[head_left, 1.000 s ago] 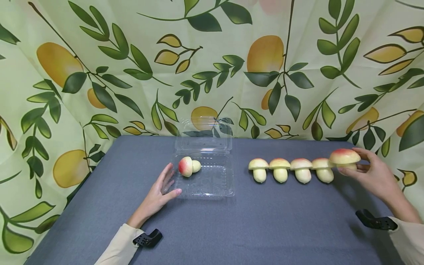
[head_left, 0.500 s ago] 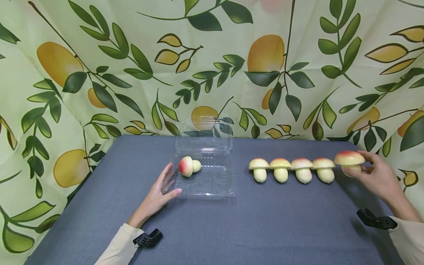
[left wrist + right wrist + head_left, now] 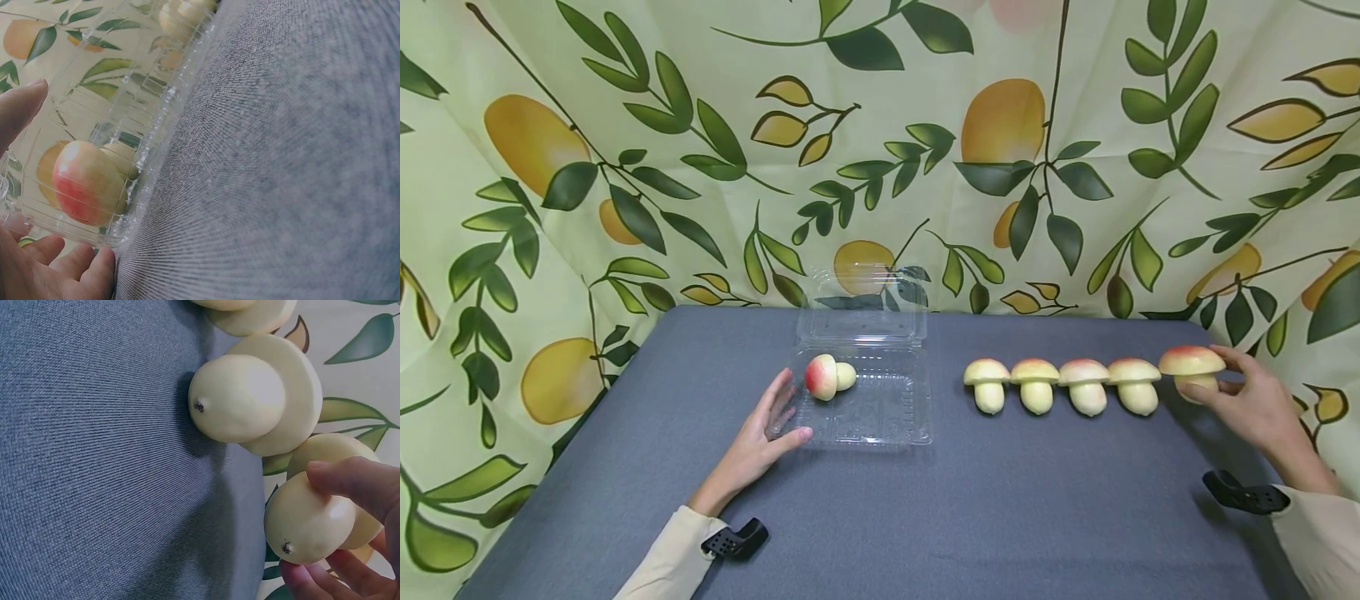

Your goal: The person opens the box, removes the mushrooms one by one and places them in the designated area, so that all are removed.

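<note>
My right hand (image 3: 1262, 404) pinches a toy mushroom (image 3: 1191, 361) with a red-tinged cap, at the right end of a row. In the right wrist view its thumb lies on the pale stem (image 3: 306, 519), the other fingers beneath. Left of it, several similar mushrooms (image 3: 1086, 387) line up side by side, caps toward the back. At the left front corner of a clear plastic clamshell box (image 3: 880, 440) is my left hand (image 3: 748, 454), thumb and fingers spread. Inside the box lies another mushroom (image 3: 822, 378) on its side, its red cap (image 3: 87, 184) facing left.
The box's transparent lid (image 3: 861, 321) stands raised at the back. A grey-blue cloth (image 3: 880, 525) covers the table. Behind it hangs a curtain (image 3: 880, 192) printed with leaves and orange fruit.
My right hand has shifted the held mushroom slightly right, away from its neighbour in the row, and then a little lower. The left hand and the box have stayed put.
</note>
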The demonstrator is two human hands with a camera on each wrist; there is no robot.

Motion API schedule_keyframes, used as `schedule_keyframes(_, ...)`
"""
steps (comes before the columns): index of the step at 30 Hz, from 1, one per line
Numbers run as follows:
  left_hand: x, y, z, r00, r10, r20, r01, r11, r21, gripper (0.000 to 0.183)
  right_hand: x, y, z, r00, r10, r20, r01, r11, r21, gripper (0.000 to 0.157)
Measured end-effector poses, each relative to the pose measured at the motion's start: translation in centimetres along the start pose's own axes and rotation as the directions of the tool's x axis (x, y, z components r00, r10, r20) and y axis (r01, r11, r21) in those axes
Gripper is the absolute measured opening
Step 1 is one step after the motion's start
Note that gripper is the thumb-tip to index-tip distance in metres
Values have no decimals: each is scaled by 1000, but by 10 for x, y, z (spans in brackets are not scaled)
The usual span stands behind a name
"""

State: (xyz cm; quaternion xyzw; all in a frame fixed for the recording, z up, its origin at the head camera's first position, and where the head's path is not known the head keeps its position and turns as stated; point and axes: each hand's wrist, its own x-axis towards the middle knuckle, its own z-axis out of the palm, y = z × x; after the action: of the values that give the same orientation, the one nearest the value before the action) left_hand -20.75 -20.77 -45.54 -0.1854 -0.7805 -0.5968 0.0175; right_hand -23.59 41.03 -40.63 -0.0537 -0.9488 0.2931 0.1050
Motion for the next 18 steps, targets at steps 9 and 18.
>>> schedule_keyframes(9,0,0,0,1000,0,1,0,1000,2,91,2,12,2,998,23,52,-24,999,30,85)
schedule_keyframes(18,0,1,0,1000,-5,0,5,1000,7,91,3,18,8,998,16,63,-16,1000,-7,78)
